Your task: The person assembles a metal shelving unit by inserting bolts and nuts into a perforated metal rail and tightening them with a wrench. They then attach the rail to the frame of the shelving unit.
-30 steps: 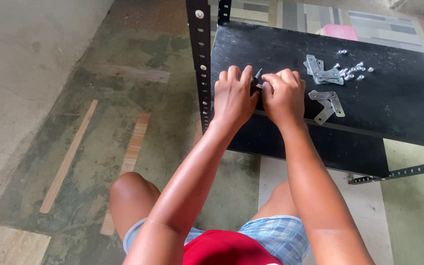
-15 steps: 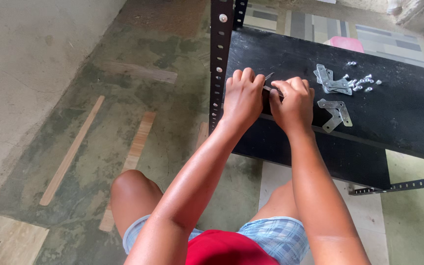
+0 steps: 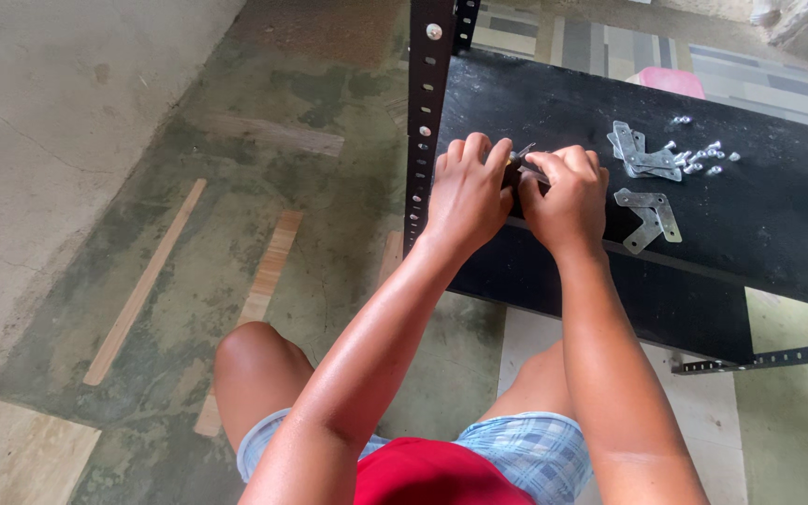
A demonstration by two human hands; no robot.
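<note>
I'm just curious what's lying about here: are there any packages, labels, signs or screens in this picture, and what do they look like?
None that can be made out: no package, label, sign or screen.
Left hand and right hand: together at a small metal part on the black board.
Metal brackets: flat, silver, loose on the board.
Screws: small, silver, scattered beside them.

Black shelf; brackets, screws
</note>
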